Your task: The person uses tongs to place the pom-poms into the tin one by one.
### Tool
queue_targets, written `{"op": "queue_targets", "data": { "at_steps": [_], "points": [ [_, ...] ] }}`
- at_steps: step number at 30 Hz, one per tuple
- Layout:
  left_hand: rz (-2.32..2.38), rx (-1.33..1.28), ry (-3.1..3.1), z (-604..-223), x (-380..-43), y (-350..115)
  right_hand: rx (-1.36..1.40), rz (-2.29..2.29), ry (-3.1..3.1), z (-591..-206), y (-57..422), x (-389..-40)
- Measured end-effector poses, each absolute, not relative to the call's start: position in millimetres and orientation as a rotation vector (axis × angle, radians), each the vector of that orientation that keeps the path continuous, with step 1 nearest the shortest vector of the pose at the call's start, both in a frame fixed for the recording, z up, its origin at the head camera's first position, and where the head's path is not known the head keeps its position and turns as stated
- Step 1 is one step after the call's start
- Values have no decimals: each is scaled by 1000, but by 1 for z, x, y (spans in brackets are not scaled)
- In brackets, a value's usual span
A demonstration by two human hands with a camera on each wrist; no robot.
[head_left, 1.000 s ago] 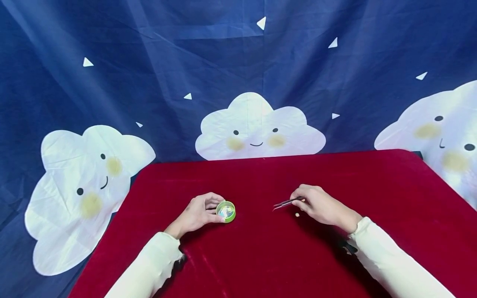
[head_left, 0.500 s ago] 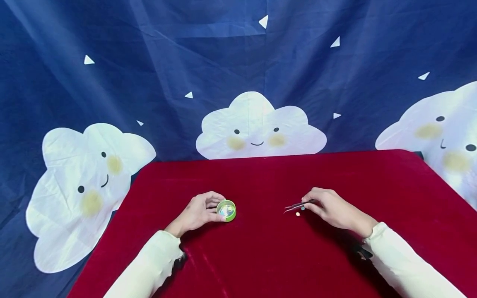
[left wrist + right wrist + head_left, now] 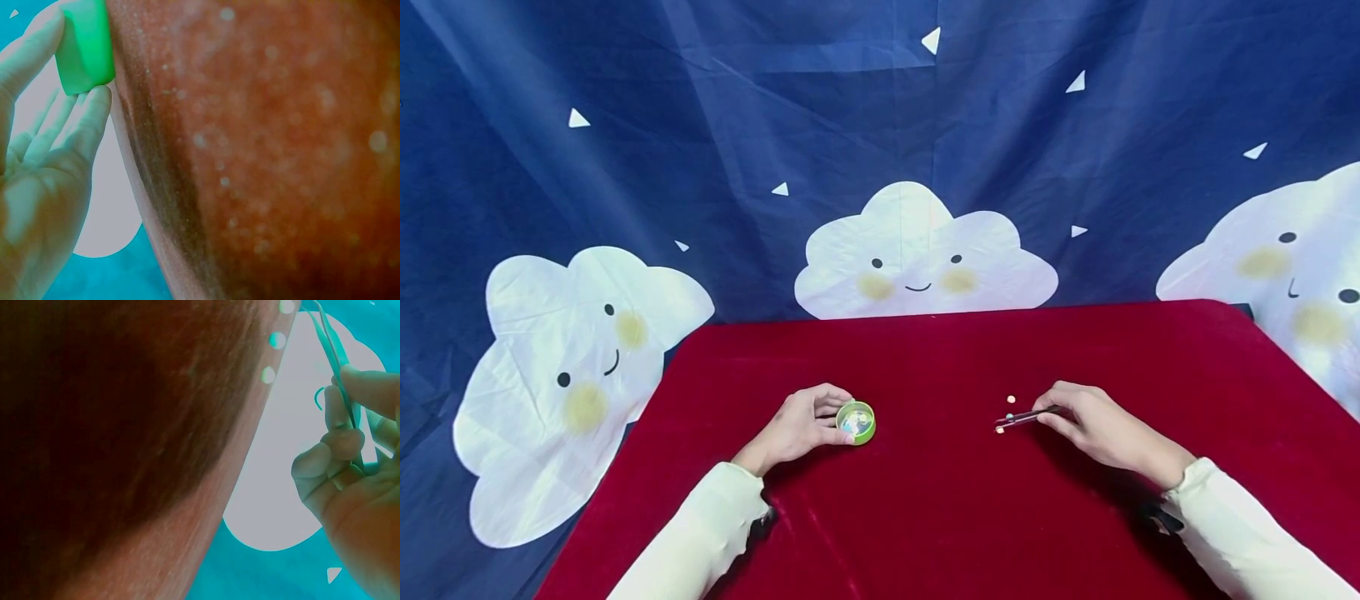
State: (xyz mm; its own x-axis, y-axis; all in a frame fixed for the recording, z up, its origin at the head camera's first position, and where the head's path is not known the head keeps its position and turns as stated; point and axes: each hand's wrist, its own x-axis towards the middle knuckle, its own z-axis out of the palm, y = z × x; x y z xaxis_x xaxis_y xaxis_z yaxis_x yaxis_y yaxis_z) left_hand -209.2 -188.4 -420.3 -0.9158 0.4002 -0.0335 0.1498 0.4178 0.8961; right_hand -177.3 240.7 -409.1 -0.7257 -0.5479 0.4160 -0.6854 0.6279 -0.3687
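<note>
My left hand (image 3: 797, 425) holds a small round green container (image 3: 867, 432) between thumb and fingers at its left side. Inside it lie pale and coloured bits, too small to make out. In the left wrist view the container's green wall (image 3: 87, 53) shows between thumb and fingertips. My right hand (image 3: 1101, 429) pinches dark tweezers (image 3: 1033, 417), their tips pointing left beside the small beads. A cream bead (image 3: 1011, 399) lies farthest back, a bluish bead (image 3: 1009, 415) partly behind the tweezers, and a yellowish bead (image 3: 1000, 430) at the tips. Whether the tips grip it, I cannot tell.
Red velvety cloth (image 3: 925, 517) covers the table. Behind its far edge hangs a blue curtain (image 3: 737, 150) printed with smiling clouds. Each wrist carries a dark device, partly under the pale sleeves (image 3: 1240, 525).
My right hand has moved right with the tweezers, whose tips now stand by the beads. More beads have come into sight. My left hand and the container have stayed in place.
</note>
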Motion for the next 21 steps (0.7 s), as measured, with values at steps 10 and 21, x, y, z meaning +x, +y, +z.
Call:
{"op": "queue_targets", "data": {
  "at_steps": [10,21],
  "points": [
    [1500,467,2433,-420,-210,-188,1000,747,-2557,-414,248,-175],
    [1500,476,2432,-422,-210,-189,999,694,-2559,-415,251,-176]
  ]
}}
